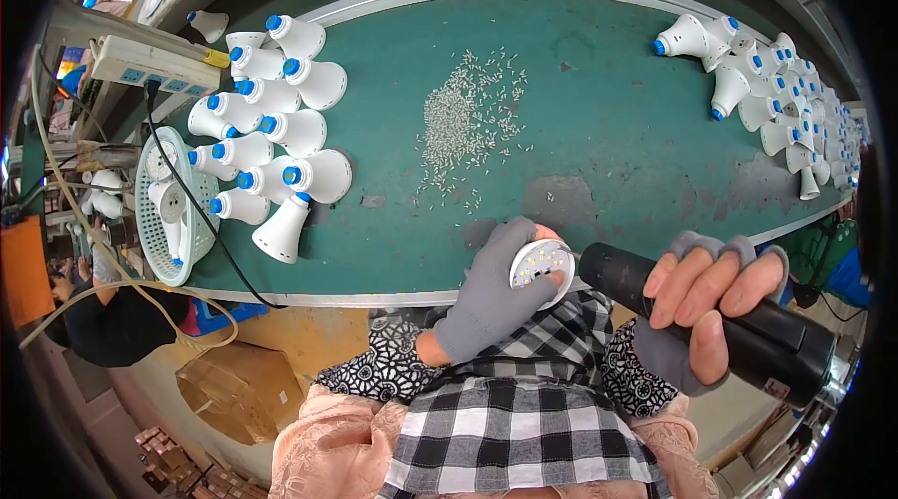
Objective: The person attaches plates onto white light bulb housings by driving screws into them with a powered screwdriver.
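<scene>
My left hand point(496, 289), in a grey fingerless glove, is closed around a white LED bulb housing point(568, 280) near the table's front edge. Its round board point(538, 260) with small yellow LEDs faces up, and my thumb lies across it. My right hand point(706, 307), gloved alike, wraps around a thick black electric screwdriver point(767, 345). The tool lies sideways, its nose right at the rim of the bulb housing. A loose pile of small silver screws point(454, 120) is spread on the green table beyond my hands.
White bulb housings with blue caps point(323, 176) stand in a group on the left; many more point(781, 106) crowd the right end. At the left edge are a pale green basket point(195, 209), a power strip point(154, 67) and a black cable point(192, 204). A cardboard box point(238, 391) sits below.
</scene>
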The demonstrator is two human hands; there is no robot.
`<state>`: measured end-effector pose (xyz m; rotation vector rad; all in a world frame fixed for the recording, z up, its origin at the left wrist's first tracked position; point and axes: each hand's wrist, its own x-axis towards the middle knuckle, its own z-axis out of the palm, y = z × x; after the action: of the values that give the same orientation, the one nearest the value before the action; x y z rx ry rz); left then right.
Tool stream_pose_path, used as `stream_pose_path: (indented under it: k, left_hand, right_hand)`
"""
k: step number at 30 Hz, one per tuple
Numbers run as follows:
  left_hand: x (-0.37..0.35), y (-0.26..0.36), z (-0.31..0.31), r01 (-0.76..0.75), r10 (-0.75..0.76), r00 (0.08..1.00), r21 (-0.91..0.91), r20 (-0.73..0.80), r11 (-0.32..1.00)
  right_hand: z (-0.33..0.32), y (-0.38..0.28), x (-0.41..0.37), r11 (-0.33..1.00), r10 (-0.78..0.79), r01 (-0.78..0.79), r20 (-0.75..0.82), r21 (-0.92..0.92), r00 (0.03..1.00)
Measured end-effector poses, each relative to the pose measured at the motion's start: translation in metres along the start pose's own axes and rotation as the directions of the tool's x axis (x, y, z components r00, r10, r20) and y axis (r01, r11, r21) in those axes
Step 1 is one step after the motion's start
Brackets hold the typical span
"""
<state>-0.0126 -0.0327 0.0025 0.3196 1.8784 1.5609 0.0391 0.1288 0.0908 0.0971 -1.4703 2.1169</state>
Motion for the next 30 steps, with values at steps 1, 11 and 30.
stream_pose_path:
  k: [1, 11, 30]
  left_hand:
    - [0.000, 0.000, 0.000, 0.003, -0.003, 1.000, -0.014, -0.002, 1.000]
    - [-0.001, 0.001, 0.003, 0.006, -0.006, 1.000, 0.009, -0.022, 1.000]
    - [0.153, 0.090, 0.009, -0.126, 0.123, 0.991, -0.082, -0.044, 0.989]
  right_hand:
    - [-0.001, 0.002, 0.002, 1.000, -0.012, 0.012, 0.022, 0.009, 1.000]
    - [-0.003, 0.004, 0.005, 0.996, 0.035, -0.033, -0.028, 0.080, 0.999]
    - [-0.102, 0.039, 0.005, 0.799, 0.306, 0.017, -0.431, 0.601, 0.849]
